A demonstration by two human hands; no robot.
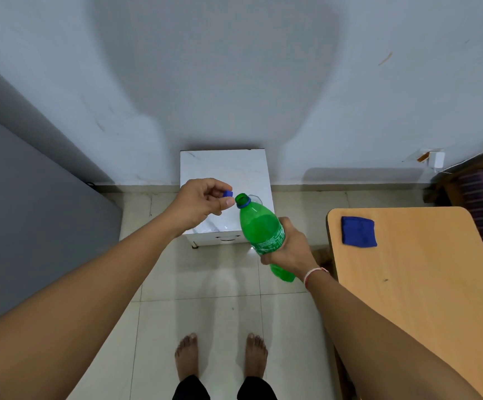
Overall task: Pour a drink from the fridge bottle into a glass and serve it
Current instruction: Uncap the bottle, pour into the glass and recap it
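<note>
Green bottle (263, 229), uncapped and tilted, in my right hand (290, 246), fingers wrapped round its label, neck over the white stool (225, 174). Blue cap (228, 194) pinched in my left hand (202, 202), just beside the mouth. Glass (256, 198) mostly hidden behind the neck.

Risk: with my view of the rim blocked, I could spill onto the stool.

Count: one bottle, one cap, one glass, one blue cloth (358, 231) on the wooden table (422, 284).

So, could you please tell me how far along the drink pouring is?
Done: the blue cap is off, pinched in the left hand. In hand: the right hand holds the open green bottle tilted. Left: pouring into the glass on the white stool, then serving.
</note>
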